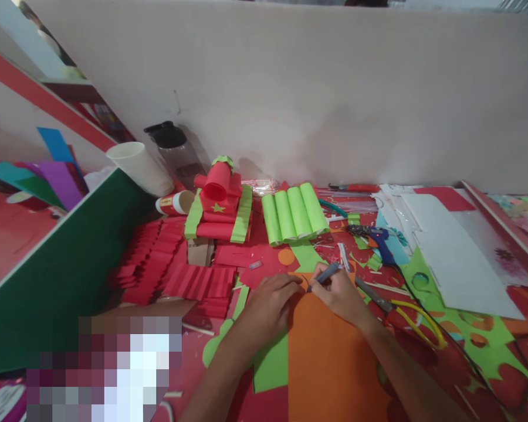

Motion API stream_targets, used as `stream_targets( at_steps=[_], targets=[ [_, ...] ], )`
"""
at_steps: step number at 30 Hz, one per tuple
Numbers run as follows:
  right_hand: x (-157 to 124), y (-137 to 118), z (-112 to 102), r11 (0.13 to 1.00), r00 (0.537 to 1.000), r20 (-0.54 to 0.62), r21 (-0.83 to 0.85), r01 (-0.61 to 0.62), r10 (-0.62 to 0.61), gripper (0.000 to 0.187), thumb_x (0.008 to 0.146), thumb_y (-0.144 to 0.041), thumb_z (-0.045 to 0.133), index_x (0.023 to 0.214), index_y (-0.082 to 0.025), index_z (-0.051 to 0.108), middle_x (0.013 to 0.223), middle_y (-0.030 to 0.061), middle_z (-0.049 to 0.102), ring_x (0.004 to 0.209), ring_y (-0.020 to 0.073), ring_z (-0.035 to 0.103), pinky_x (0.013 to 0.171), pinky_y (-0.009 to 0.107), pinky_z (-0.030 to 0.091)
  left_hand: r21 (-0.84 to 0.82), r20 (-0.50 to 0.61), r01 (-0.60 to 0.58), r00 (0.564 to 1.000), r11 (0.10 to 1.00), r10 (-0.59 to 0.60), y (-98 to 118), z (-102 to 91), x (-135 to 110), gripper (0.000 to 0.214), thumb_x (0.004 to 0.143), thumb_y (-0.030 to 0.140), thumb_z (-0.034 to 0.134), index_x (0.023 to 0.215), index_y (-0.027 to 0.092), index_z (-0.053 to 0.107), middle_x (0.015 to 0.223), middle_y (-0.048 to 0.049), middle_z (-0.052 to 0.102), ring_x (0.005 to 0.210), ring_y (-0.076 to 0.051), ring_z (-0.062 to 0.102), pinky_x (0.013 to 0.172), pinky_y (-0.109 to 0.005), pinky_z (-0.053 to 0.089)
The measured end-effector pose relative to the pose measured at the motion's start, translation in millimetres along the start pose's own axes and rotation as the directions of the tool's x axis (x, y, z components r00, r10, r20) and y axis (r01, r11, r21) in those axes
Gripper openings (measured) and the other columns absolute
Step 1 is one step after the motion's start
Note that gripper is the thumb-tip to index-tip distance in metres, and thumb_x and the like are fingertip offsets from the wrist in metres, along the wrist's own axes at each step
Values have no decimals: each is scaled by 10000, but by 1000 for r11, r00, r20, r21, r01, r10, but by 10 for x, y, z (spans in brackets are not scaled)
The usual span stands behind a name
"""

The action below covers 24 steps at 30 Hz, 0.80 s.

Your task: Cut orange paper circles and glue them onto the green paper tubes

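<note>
My right hand (342,298) grips a dark grey pen (328,274), its tip against the top part of an orange paper sheet (330,357). Lying flat with fingers stretched out, my left hand (270,305) presses on the upper left edge of that sheet. A dark curved line shows on the orange between the two hands. Green paper (270,366) lies partly under the sheet. Close to my right forearm are scissors (405,316) with yellow handles. Just past my hands lies a small orange paper disc (286,257).
A red-and-green paper model (220,205) stands behind, beside a row of green paper rolls (294,214). Pleated red paper (202,287) lies left. A blue glue gun (378,240) with its cord and white sheets (462,252) lie right. A bottle (178,155) stands by the wall.
</note>
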State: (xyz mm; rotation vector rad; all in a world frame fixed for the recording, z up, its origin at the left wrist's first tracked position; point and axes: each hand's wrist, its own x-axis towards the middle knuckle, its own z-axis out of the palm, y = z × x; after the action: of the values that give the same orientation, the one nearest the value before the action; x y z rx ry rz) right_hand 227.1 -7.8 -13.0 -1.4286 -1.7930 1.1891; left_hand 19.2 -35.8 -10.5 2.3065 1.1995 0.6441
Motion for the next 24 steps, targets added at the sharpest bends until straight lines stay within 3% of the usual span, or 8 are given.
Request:
stream_targets(
  at_steps=[6,24],
  targets=[
    [-6,-7,-4,1000,1000,20,-16,17,-16,138,857,-236,556,729,-212,512,601,-48,486,543,125,453,510,240,321,12,-14,-15,1000,1000,15,-7,8,-8,486,761,-26,464,1121,217,683,1237,-78,689,1148,-226,632,955,-401,537],
    [-25,-27,-11,1000,997,71,-8,9,-9,137,861,-246,558,737,-212,511,621,-49,450,551,121,412,522,248,300,-51,10,18,1000,999,-18,4,-5,-6,408,833,-9,446,1102,221,649,1248,-55,687,1126,-220,631,963,-390,508]
  ],
)
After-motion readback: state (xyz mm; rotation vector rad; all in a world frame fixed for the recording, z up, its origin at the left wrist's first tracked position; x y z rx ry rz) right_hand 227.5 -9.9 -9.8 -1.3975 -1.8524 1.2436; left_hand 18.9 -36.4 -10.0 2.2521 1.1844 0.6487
